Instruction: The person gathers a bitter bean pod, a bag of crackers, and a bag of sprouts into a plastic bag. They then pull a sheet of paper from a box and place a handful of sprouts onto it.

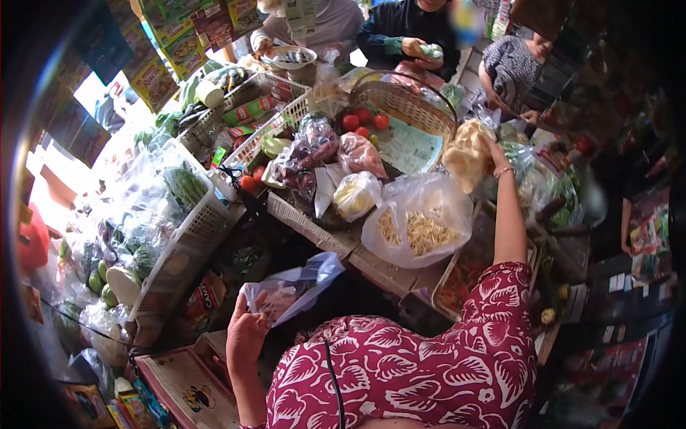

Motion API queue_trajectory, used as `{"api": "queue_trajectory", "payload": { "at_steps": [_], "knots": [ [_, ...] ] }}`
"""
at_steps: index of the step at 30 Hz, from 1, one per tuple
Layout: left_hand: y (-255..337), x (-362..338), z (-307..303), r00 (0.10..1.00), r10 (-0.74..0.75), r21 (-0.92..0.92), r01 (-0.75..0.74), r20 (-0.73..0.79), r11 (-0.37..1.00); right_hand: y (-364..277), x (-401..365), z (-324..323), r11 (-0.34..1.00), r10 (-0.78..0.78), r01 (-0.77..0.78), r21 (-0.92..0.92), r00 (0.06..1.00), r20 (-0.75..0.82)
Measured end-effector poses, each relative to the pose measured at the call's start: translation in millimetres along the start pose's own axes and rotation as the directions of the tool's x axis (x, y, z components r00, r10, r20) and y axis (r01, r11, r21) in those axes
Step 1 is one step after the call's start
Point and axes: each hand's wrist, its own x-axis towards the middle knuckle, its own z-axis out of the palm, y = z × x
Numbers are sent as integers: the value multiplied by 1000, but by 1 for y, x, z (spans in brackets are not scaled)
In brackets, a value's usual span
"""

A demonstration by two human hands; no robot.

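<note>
My left hand (pixel 248 330) is closed on the edge of a thin clear plastic bag (pixel 304 289), low in front of my body. My right hand (pixel 494 156) reaches out at the right, against a bag of pale yellowish food (pixel 467 154) beside the wicker basket; its fingers are partly hidden. Between my arms, an open white bag of bean sprouts (pixel 421 232) rests on the stall. Left of it are a small bag with yellow contents (pixel 356 196) and bags of reddish-purple produce (pixel 314 154).
A wicker basket (pixel 451 129) holds tomatoes (pixel 351 123) and a greenish paper. Crates of bagged vegetables (pixel 193 232) stand at the left. Across the stall, one person holds a bowl (pixel 291 57), another a small packet (pixel 431 51). A third person (pixel 511 71) stands farther right. Sachets hang upper left.
</note>
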Motion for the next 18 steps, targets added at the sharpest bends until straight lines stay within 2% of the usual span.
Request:
{"api": "queue_trajectory", "payload": {
  "at_steps": [1,2,3,4,9,11,12,13,15,16,18],
  "knots": [
    [-3,5,-6,1000,13,-7,-13,-9,1000,-6,-8,5,1000,-8,8,-1,1000,16],
    [-7,10,-16,999,14,-39,-12,44,999,-16,-30,7,993,33,-55,100,977,210],
    [-12,15,-23,995,12,-71,-5,94,997,-28,-55,9,974,60,-142,179,915,399],
    [-15,19,-24,997,38,-58,-34,71,998,-37,-71,8,939,140,-282,198,838,527],
    [-17,29,-19,997,67,18,-68,37,998,-17,-62,1,927,38,-232,294,839,542],
    [-18,36,-25,997,67,32,-68,31,997,-13,-61,-1,896,32,-285,341,806,591],
    [-18,39,-31,999,24,38,-25,23,999,-21,-79,4,860,5,-338,382,754,656],
    [-20,41,-34,1000,-16,44,15,16,999,-26,-84,8,866,-11,-321,382,752,659],
    [-22,45,-37,1000,-18,31,18,5,999,-34,-90,14,864,31,-337,374,777,629],
    [-22,46,-38,999,-36,31,37,-15,999,-37,-95,18,896,43,-284,340,819,573],
    [-17,44,-36,1000,-15,56,16,-10,998,-34,-91,18,896,31,-278,348,818,574]
  ]
}}
